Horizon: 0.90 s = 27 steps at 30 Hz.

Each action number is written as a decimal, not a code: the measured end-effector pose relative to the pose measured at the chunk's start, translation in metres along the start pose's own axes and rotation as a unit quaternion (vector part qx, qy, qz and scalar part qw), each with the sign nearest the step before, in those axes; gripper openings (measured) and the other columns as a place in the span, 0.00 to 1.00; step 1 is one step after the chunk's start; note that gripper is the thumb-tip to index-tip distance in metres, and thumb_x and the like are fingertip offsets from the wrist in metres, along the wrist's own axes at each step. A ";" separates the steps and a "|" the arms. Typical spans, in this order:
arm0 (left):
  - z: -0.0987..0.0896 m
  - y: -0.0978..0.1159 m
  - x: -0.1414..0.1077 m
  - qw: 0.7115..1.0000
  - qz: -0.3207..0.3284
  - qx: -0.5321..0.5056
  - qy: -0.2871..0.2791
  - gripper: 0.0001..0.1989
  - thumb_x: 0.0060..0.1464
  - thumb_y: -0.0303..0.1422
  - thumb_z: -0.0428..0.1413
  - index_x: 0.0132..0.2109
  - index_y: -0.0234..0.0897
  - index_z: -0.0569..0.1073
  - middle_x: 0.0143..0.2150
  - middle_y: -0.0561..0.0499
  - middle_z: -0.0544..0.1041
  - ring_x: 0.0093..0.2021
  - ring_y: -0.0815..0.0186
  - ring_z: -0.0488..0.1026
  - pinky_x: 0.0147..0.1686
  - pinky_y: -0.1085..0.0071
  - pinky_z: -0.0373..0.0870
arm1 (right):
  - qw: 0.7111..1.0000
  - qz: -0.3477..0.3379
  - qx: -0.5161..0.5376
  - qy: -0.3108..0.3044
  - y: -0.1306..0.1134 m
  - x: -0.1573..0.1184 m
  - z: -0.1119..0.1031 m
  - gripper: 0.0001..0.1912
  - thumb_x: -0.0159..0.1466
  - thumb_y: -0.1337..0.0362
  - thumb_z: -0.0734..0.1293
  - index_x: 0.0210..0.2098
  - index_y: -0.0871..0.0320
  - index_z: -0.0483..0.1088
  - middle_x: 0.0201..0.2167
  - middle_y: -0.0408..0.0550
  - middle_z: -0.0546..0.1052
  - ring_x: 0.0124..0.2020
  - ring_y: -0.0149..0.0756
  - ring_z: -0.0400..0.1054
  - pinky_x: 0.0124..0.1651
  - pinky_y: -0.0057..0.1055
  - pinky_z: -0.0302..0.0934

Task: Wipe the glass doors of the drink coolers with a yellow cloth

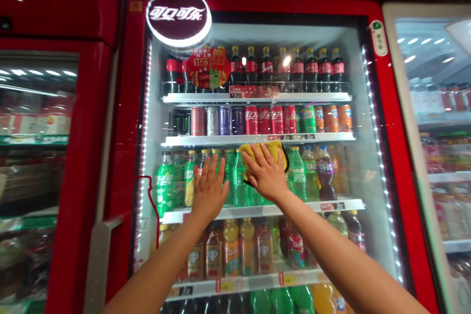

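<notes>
Head view, frame centre: right hand (265,172) pressing, fingers spread, on soft, light yellow microfibre cloth (265,151) against cooler glass door (386,132); left hand (209,190) flat, grasping nothing.

The head-worn camera faces forward from the person's head, close up on a red drinks fridge (393,157). Its wide view also catches a red cooler (91,108) and a white-framed cooler (408,132) on either side.

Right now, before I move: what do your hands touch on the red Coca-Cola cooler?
Right hand on yellow cloth, pressed to glass door. Left hand flat on glass, fingers spread. Green Sprite bottles behind glass.
</notes>
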<state>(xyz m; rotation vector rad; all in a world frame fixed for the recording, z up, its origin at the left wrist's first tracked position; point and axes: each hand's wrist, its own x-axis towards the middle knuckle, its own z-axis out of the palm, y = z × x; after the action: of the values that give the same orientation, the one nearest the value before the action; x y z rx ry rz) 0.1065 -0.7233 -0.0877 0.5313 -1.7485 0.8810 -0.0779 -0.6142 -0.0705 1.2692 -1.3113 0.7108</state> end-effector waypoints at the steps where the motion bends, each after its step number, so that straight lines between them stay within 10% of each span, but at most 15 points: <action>1: 0.001 0.006 0.004 1.000 0.002 -0.007 0.002 0.37 0.68 0.35 0.47 0.76 0.42 0.39 0.77 0.43 0.47 0.77 0.53 0.42 0.74 0.43 0.36 | 1.000 -0.017 0.001 -0.010 0.006 0.007 -0.004 0.32 0.70 0.55 0.62 0.72 0.42 0.54 0.75 0.45 0.53 0.75 0.51 0.43 0.72 0.66 0.30; 9: 0.009 0.035 0.013 1.000 0.002 -0.012 0.013 0.39 0.68 0.35 0.47 0.76 0.42 0.32 0.77 0.43 0.48 0.77 0.55 0.42 0.74 0.45 0.34 | 0.989 0.119 -0.025 0.079 0.081 -0.002 -0.008 0.29 0.72 0.55 0.57 0.72 0.44 0.55 0.74 0.47 0.57 0.74 0.50 0.46 0.72 0.63 0.34; 15: 0.008 0.043 0.011 1.000 0.005 -0.007 -0.002 0.39 0.68 0.35 0.47 0.76 0.42 0.34 0.77 0.44 0.47 0.77 0.55 0.41 0.74 0.45 0.34 | 0.993 0.112 -0.014 0.047 0.058 -0.046 0.000 0.31 0.70 0.58 0.61 0.72 0.45 0.56 0.74 0.50 0.55 0.74 0.55 0.44 0.70 0.70 0.32; 21: 0.014 0.068 0.028 0.999 0.026 -0.023 -0.002 0.38 0.68 0.35 0.47 0.76 0.42 0.36 0.78 0.43 0.46 0.77 0.54 0.40 0.74 0.45 0.34 | 1.000 -0.007 0.021 -0.012 0.068 -0.007 -0.018 0.31 0.70 0.58 0.63 0.71 0.41 0.56 0.74 0.43 0.55 0.75 0.48 0.44 0.73 0.63 0.28; 27: 0.018 0.076 0.023 0.999 0.026 -0.023 0.007 0.40 0.69 0.35 0.47 0.76 0.43 0.31 0.78 0.44 0.47 0.77 0.55 0.40 0.74 0.46 0.39 | 0.987 0.148 -0.004 0.069 0.107 -0.020 -0.012 0.28 0.71 0.57 0.59 0.70 0.44 0.58 0.74 0.47 0.57 0.74 0.50 0.46 0.72 0.65 0.35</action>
<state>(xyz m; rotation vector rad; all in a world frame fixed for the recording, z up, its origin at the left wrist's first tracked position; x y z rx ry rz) 0.0336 -0.6877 -0.0925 0.4505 -1.7724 0.8760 -0.1786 -0.5716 -0.0582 1.0081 -1.3998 0.9836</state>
